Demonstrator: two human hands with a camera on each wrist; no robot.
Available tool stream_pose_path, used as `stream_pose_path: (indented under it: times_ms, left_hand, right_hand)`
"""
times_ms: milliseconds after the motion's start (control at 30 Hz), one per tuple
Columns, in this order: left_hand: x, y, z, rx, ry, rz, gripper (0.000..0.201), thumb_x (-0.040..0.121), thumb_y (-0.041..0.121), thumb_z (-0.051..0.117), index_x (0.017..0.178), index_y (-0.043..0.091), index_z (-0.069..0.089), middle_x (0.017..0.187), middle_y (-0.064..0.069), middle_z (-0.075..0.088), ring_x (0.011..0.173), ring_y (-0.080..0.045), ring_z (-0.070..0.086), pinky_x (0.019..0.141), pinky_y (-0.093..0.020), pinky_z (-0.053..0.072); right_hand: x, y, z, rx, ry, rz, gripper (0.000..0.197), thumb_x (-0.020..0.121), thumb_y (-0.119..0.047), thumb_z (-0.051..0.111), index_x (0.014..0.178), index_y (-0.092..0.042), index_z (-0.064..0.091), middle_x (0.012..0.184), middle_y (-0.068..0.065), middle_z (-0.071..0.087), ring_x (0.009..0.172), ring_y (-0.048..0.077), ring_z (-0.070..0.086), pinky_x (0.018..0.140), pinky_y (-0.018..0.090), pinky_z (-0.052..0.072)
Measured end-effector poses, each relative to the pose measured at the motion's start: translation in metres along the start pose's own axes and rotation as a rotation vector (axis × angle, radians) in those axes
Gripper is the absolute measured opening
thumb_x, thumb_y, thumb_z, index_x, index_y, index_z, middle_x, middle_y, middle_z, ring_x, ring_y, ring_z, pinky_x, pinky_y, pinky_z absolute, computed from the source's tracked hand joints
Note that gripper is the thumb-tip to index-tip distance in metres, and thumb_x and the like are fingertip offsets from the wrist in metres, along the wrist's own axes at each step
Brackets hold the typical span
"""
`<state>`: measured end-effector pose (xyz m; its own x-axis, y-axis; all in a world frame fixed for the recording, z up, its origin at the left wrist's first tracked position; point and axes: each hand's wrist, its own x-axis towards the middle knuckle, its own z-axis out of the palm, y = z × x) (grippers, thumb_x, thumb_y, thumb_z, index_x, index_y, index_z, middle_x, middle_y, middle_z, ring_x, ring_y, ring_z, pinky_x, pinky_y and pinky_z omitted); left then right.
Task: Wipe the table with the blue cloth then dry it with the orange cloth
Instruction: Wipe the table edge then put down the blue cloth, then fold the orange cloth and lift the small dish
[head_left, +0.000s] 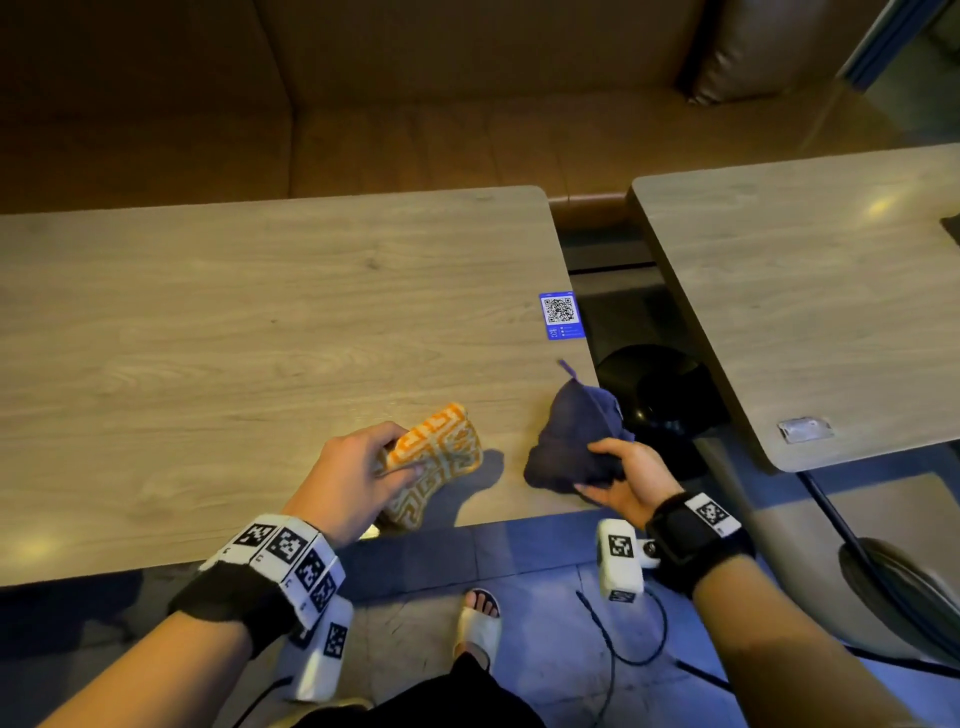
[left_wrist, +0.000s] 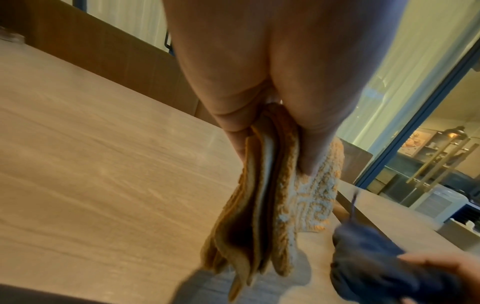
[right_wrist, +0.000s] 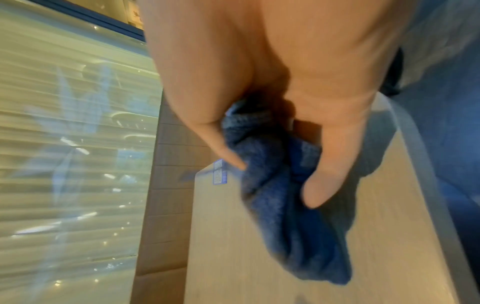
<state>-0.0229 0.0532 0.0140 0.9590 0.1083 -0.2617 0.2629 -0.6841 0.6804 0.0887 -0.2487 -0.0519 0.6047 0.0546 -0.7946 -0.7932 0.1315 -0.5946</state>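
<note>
My left hand (head_left: 358, 470) pinches the folded orange-and-white patterned terry cloth (head_left: 434, 460), fingers curled round it; my right hand (head_left: 631, 475) grips the bunched dark blue cloth (head_left: 574, 439). Both hang just above the pale wood-grain table (head_left: 234, 338), near edge.

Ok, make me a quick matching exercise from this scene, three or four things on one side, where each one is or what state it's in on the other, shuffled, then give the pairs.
Things
1. orange cloth
2. blue cloth
3. QR sticker
4. sandalled foot

Places or states
A. stuck flat near the table's right edge
B. on the tiled floor below the table's near edge
C. bunched in the right hand
D. folded, pinched in the left hand

Pairs: 1-D, 2-C, 3-A, 4-B
</note>
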Motion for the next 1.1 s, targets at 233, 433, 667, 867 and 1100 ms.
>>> stream_pose_path:
  times_ms: [233, 433, 667, 867, 1100]
  left_hand:
    - [-0.014, -0.028, -0.016, -0.066, 0.065, -0.014, 0.014, 0.087, 0.032, 0.075, 0.097, 0.033, 0.066, 0.088, 0.016, 0.07, 0.084, 0.005, 0.062, 0.066, -0.008, 0.043]
    - [-0.035, -0.07, -0.046, -0.304, 0.178, -0.055, 0.014, 0.088, 0.036, 0.074, 0.091, 0.03, 0.062, 0.08, 0.011, 0.071, 0.078, -0.006, 0.066, 0.069, -0.028, 0.051]
    - [-0.088, -0.131, -0.127, -0.865, 0.329, -0.111, 0.034, 0.083, 0.031, 0.079, 0.109, 0.014, 0.065, 0.1, -0.004, 0.076, 0.093, -0.017, 0.072, 0.079, -0.034, 0.057]
    - [-0.148, -0.214, -0.207, -0.952, 0.46, -0.282, 0.058, 0.078, 0.031, 0.077, 0.127, 0.024, 0.048, 0.117, -0.008, 0.07, 0.102, -0.02, 0.071, 0.088, -0.04, 0.057]
    - [-0.173, -0.247, -0.265, -1.027, 0.249, -0.248, 0.049, 0.089, 0.053, 0.052, 0.127, 0.023, 0.057, 0.112, 0.001, 0.072, 0.089, 0.005, 0.069, 0.079, -0.015, 0.054]
  right_hand:
    - [0.01, 0.009, 0.004, -0.989, 0.553, -0.212, 0.061, 0.08, -0.031, 0.068, 0.131, -0.008, 0.044, 0.134, 0.024, 0.043, 0.117, 0.044, 0.044, 0.098, 0.046, 0.039]
    - [-0.029, 0.038, 0.073, -1.074, 0.533, -0.791, 0.07, 0.076, -0.035, 0.07, 0.137, -0.018, 0.039, 0.14, 0.015, 0.033, 0.125, 0.04, 0.033, 0.101, 0.052, 0.035]
    - [-0.103, 0.099, 0.276, -0.565, -0.508, -0.213, 0.078, 0.073, -0.066, 0.061, 0.135, -0.022, 0.046, 0.137, 0.005, 0.054, 0.118, 0.016, 0.056, 0.094, 0.031, 0.043]
    - [-0.156, 0.133, 0.421, -0.188, -0.788, -0.048, 0.042, 0.096, -0.027, 0.051, 0.13, -0.003, 0.053, 0.127, 0.022, 0.059, 0.117, 0.036, 0.057, 0.1, 0.051, 0.045]
    - [-0.192, 0.161, 0.522, -0.566, -0.648, -0.524, 0.035, 0.088, -0.038, 0.062, 0.098, -0.006, 0.069, 0.093, 0.012, 0.072, 0.083, 0.021, 0.067, 0.077, 0.035, 0.054]
